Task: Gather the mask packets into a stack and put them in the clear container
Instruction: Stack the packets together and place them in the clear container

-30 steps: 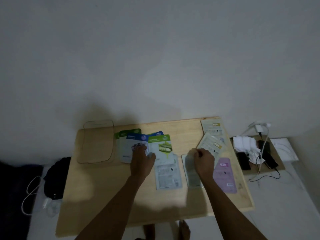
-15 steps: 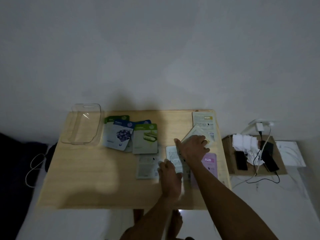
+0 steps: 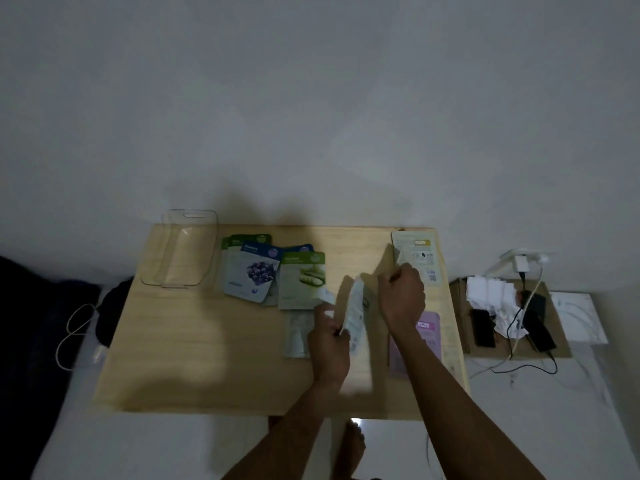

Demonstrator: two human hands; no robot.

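My left hand (image 3: 329,336) is closed in a pinch on a white packet (image 3: 355,311), which stands tipped up on edge off the desk (image 3: 207,358), its long axis running away from me and slightly right. My right hand (image 3: 403,296) is curled shut just beside it on the right; a pale packet corner (image 3: 401,256) pokes out above the knuckles, so I judge the grip has hold of that one, though the fingers themselves are hidden from me.

The rest of the mask packets are spread wide. On the left lies an overlapping fan: a green-topped one at the back (image 3: 247,241), a blueberry packet (image 3: 252,275) and a cucumber packet (image 3: 303,280). A grey packet (image 3: 296,336) lies flat, partly under my left hand. A cream packet (image 3: 417,254) sits at the far right corner and a pink packet (image 3: 427,336) lies under my right forearm.

The clear container (image 3: 183,251) stands at the far left corner, just beside the fan and well apart from both hands. My left hand is the nearer one to it, so the stack should travel left and away from me.

The printing is too blurred to read: the fruit pictures show, the header words and the code mark on the cream packet do not resolve.

Off the desk to the right, a cardboard box (image 3: 464,306) holds phones and cables.
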